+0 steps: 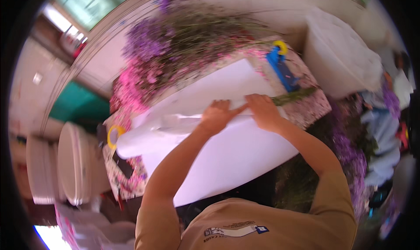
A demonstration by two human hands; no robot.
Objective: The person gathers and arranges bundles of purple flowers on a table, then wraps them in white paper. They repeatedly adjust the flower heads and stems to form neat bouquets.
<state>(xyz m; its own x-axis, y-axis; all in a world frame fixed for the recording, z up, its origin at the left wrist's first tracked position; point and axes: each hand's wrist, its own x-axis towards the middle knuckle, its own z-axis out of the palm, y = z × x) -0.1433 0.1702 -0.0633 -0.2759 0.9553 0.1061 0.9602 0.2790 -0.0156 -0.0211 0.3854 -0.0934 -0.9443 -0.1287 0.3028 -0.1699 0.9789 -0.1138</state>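
Observation:
A large sheet of white paper [227, 169] covers the middle of the table, its far part folded over into a loose roll [135, 142]. Green stems [295, 96] stick out of the roll's right end; whatever else lies inside is hidden by the paper. On top of the roll, my left hand [215, 117] presses its curled fingers over the paper, thumb stretched toward the right. Close beside it, nearer the stems, my right hand [264, 111] has its fingers bent over the same fold and grips the paper.
Purple flowers [151, 40] and pink flowers [135, 86] are heaped along the table's far left. A blue tape dispenser [284, 72] stands at the far right, a yellow tape roll [114, 137] at the left edge. Pale buckets [72, 162] stand left, a white-covered container [343, 53] right.

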